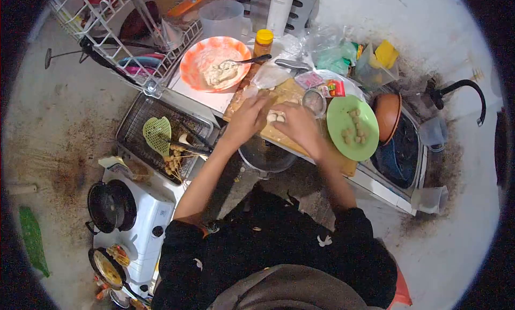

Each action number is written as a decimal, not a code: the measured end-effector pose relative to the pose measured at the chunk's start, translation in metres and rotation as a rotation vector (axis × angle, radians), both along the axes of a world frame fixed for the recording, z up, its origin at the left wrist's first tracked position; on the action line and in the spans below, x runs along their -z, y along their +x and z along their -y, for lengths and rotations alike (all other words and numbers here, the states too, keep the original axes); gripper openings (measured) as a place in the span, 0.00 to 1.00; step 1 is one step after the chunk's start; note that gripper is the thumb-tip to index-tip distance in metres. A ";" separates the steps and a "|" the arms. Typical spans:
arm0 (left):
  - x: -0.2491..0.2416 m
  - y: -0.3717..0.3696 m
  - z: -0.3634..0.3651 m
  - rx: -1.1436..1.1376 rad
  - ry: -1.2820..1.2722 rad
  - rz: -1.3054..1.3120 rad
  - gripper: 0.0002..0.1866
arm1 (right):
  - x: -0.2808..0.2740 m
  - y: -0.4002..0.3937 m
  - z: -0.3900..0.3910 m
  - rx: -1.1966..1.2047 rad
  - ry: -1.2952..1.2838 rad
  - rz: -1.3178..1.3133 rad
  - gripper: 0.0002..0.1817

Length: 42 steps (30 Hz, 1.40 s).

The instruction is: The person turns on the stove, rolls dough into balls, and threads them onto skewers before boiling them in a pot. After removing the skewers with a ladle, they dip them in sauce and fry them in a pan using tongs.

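Two small pale dough balls (276, 117) are at the near edge of the floured wooden board (290, 90). My right hand (296, 123) has its fingers and thumb closed around them. Just to the left, my left hand (248, 120) lies low over the board with its fingers stretched out, holding nothing that I can see. To the right, a green plate (343, 109) bears several small shaped dough pieces (355, 133). A small metal-rimmed cup (314, 103) stands between my right hand and the plate. Behind the board is an orange-and-white bowl (192, 68) of soft dough (221, 75) with a dark-handled spoon (249, 59).
A yellow-lidded jar (263, 37), plastic bag (268, 75) and red packet (335, 88) crowd the back. The sink with a black faucet (466, 83) and brown bowl (387, 114) is at right. At left stand a wire tray (131, 122) with a green skimmer (157, 134), and a stove (147, 219) with pans.
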<state>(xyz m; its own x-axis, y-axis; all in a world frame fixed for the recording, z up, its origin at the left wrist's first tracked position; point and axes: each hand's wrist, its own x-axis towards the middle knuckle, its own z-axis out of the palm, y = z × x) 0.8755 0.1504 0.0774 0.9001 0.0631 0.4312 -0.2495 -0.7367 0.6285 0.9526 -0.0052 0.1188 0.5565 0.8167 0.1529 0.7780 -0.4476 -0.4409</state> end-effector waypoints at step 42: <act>0.072 -0.560 0.023 -1.382 -1.163 0.337 0.18 | 0.063 -0.453 -0.332 -0.923 0.142 -0.180 0.11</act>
<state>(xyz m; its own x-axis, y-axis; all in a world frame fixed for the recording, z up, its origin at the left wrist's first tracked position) 0.3152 0.1277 0.0052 -0.1532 0.9593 -0.2373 -0.1234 0.2197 0.9677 0.4994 0.3272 0.0563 -0.2744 0.9259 0.2596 0.7125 0.3770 -0.5917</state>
